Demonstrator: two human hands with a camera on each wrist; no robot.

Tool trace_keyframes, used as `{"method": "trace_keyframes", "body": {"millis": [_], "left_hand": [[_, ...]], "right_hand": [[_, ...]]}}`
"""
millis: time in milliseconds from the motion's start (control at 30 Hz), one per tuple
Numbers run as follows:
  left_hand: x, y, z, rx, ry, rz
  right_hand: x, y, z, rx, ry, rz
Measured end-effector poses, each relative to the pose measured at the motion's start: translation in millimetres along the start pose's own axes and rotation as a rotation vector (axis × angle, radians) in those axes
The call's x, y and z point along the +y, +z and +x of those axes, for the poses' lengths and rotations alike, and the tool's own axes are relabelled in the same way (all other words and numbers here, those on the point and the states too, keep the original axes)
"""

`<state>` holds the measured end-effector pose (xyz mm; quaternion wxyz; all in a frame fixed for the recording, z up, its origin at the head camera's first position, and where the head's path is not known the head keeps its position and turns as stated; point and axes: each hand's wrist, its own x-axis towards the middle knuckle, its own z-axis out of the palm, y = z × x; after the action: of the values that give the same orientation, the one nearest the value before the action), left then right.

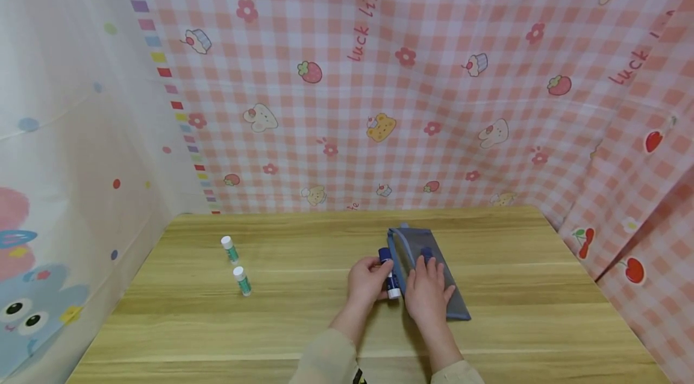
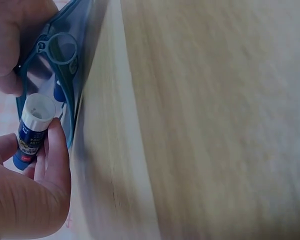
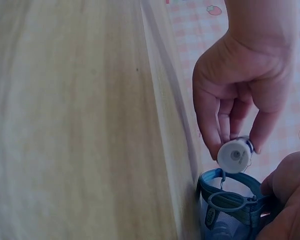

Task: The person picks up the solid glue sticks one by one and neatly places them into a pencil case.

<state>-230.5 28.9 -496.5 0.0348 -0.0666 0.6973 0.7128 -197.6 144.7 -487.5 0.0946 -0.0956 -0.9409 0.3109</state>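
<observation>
My left hand [image 1: 368, 283] pinches a dark blue glue stick [image 2: 31, 136] with a white end between thumb and fingers. It is at the open mouth of a blue-grey mesh zip pouch [image 1: 457, 302], the white end facing the wearer. My right hand [image 1: 428, 295] lies over the pouch and grips the rim of its mouth, which gapes in both wrist views. A round pull loop [image 3: 229, 201] hangs at the zip. Through the mesh a second dark blue glue stick [image 1: 426, 252] shows inside, partly hidden by the right fingers.
Two green glue sticks with white caps, a farther one [image 1: 230, 249] and a nearer one [image 1: 242, 281], lie on the left of the wooden table [image 1: 293, 233]. A checked curtain [image 1: 336, 100] hangs behind the table's back edge.
</observation>
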Motion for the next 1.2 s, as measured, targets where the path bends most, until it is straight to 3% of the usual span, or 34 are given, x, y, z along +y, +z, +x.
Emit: {"method": "trace_keyframes", "body": {"millis": [467,633,833,1200], "left_hand": [[-5.3,9.8,2.2,0.028,0.007,0.094],[-5.9,12.4,1.3,-0.013,0.016,0.053],[-3.9,17.8,-1.3,-0.091,-0.003,-0.073],[0.1,13.8,-5.3,-0.093,0.024,-0.114]], "right_hand": [[3.0,3.4,2.4,-0.001,0.004,0.024],[3.5,4.6,2.5,-0.007,0.008,0.022],[3.2,3.9,2.5,-0.013,0.01,0.019],[2.6,1.8,2.0,-0.017,0.005,0.001]]}}
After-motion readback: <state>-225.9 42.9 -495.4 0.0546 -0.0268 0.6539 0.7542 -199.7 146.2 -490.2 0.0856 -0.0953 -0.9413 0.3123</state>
